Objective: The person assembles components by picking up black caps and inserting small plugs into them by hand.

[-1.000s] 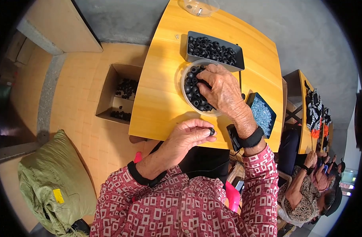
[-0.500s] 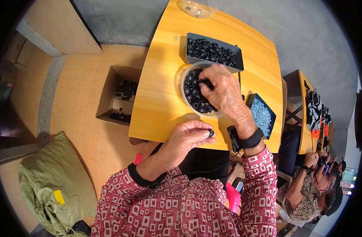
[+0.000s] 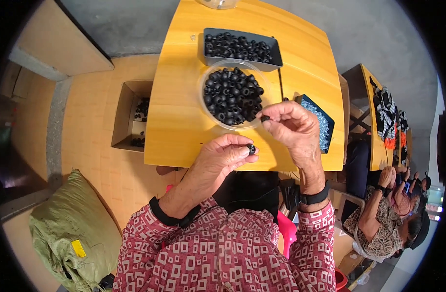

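In the head view, the bowl (image 3: 202,97) sits on the table (image 3: 176,126), filled with loose black beads (image 3: 231,92). Nearer the person than the bowl, the left hand (image 3: 222,155) has thumb and fingers closed on one bead, the left bead (image 3: 251,149). The right hand (image 3: 297,130) is at the bowl's near right edge, its thumb and forefinger clamped on another, the right bead (image 3: 265,118); whether its fingertips touch the rim cannot be told.

Both pinches look precise, and a light, even squeeze probably serves best: smooth round beads seem likely to shoot out if pressed off-centre. Gripping by the sides should leave any hole uncovered, though which way either held bead's hole faces is too small to tell. Lifting the right wrist a little should help it clear the bowl's rim. The grey tray (image 3: 211,61) of beads lies just beyond the bowl; the blue bits (image 3: 323,127) lie right of it.
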